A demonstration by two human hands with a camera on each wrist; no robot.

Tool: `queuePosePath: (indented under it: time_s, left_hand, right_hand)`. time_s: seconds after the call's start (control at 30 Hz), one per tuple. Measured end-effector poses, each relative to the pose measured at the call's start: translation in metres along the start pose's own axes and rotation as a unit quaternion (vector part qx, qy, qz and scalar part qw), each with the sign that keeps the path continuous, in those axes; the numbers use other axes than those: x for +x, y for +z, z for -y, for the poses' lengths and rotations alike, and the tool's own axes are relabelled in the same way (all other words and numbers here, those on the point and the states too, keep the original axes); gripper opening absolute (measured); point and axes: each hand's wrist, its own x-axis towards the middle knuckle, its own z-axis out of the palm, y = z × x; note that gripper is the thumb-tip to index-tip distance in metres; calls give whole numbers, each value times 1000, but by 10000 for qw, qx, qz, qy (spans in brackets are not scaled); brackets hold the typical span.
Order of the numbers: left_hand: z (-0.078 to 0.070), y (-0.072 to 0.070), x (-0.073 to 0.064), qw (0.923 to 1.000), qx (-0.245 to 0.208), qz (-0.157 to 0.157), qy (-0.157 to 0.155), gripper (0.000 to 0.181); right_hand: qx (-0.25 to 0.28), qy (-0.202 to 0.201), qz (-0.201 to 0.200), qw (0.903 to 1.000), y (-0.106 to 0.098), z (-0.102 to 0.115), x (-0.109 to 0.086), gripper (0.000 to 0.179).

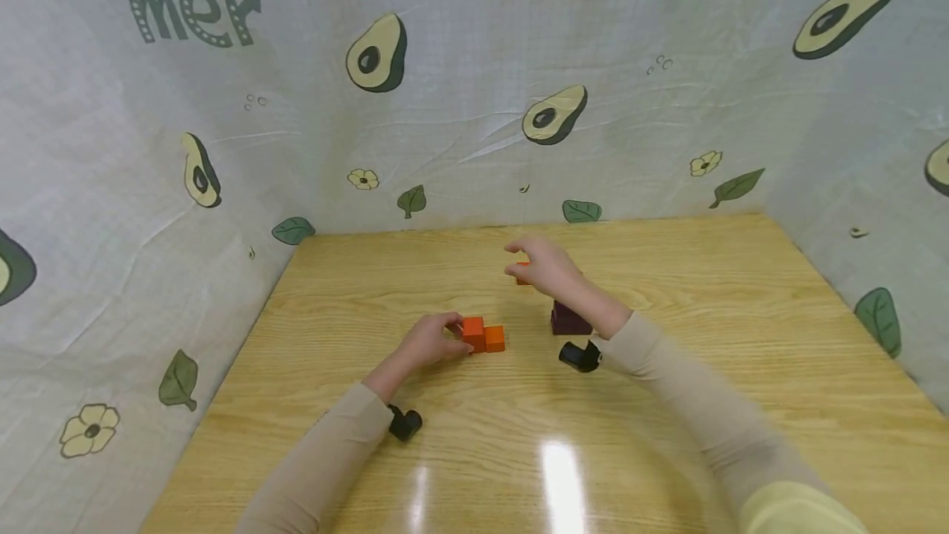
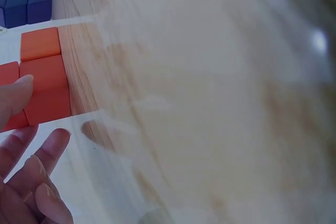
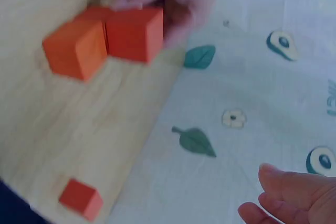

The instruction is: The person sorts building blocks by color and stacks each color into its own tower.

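Observation:
A small cluster of red blocks (image 1: 473, 334) and an orange cube (image 1: 495, 339) stands on the table in front of me. My left hand (image 1: 432, 339) pinches the red part from its left side. In the left wrist view, the thumb presses on a red block (image 2: 47, 95) while other fingers spread below it. Farther back, my right hand (image 1: 547, 269) hovers near a single red-orange cube (image 1: 523, 274), thumb and fingers parted with nothing between them. That lone cube (image 3: 81, 199) is apart from the right hand (image 3: 299, 195) in the right wrist view.
Dark purple blocks (image 1: 569, 320) stand together under the right forearm, partly covered by it. Black wrist cameras (image 1: 405, 423) stick out from both sleeves. A fabric backdrop (image 1: 460, 147) printed with avocados borders the wooden table (image 1: 356, 270) at back and sides.

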Motion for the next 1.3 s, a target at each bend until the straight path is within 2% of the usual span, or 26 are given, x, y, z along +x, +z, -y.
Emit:
queuePosePath:
  time_s: [0.2, 0.4, 0.5, 0.7, 0.97, 1.03, 1.17, 1.3]
  left_hand:
    - [-1, -2, -1, 9999, 64, 82, -16, 42]
    - [-1, -2, -2, 9999, 43, 64, 70, 44]
    - [-2, -2, -2, 9999, 39, 59, 83, 43]
    - [-3, -3, -3, 10000, 54, 72, 34, 39]
    - [-3, -4, -2, 10000, 12, 95, 4, 40]
    - [-3, -4, -2, 10000, -2, 98, -2, 39]
    - [-2, -5, -3, 9999, 26, 106, -2, 36]
    - [-1, -4, -2, 9999, 64, 96, 33, 34]
  right_hand:
    - [-104, 382, 266, 9989, -20, -17, 23, 41]
    - [-577, 371, 762, 9947, -23, -35, 45, 43]
    - [-736, 180, 932, 9928, -26, -45, 54, 42]
    - [-518, -602, 1197, 9896, -34, -69, 63, 40]
    - [65, -672, 1123, 9914, -41, -106, 67, 43]
    - [265, -734, 1141, 9904, -38, -116, 66, 45]
    - [348, -1131, 1307, 9843, -23, -135, 64, 49]
    - [132, -1726, 1647, 9710, -7, -146, 64, 48]
